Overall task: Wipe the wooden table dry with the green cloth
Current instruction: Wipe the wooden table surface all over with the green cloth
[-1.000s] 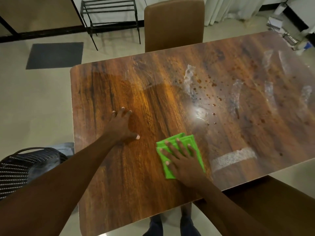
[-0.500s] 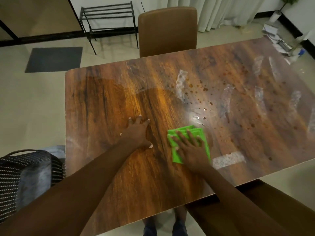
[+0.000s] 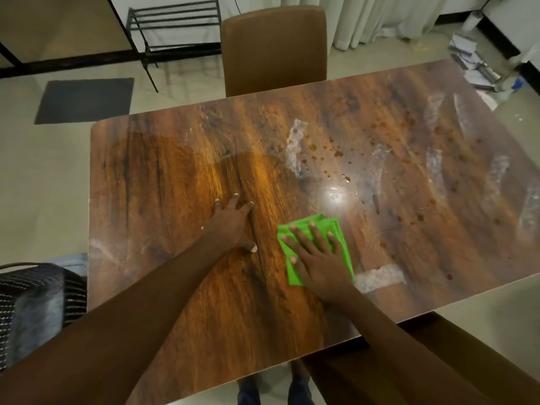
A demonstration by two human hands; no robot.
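The wooden table [image 3: 163,182] fills most of the view. Its left half looks dry. Water drops and pale smears [image 3: 330,153] cover its middle and right side. A folded green cloth [image 3: 330,226] lies flat near the table's front middle. My right hand [image 3: 317,255] presses down on the cloth with fingers spread, covering most of it. My left hand [image 3: 230,226] rests flat on bare wood just left of the cloth, fingers apart, holding nothing.
A brown chair [image 3: 274,45] stands at the far edge and another brown chair [image 3: 438,355] at the near right. A dark woven basket [image 3: 38,305] sits on the floor at left. A black metal rack [image 3: 175,27] and grey mat [image 3: 84,99] lie beyond.
My right hand has slid the cloth away from me and to the right, toward the wet patch. My left hand has shifted right across the wood alongside it.
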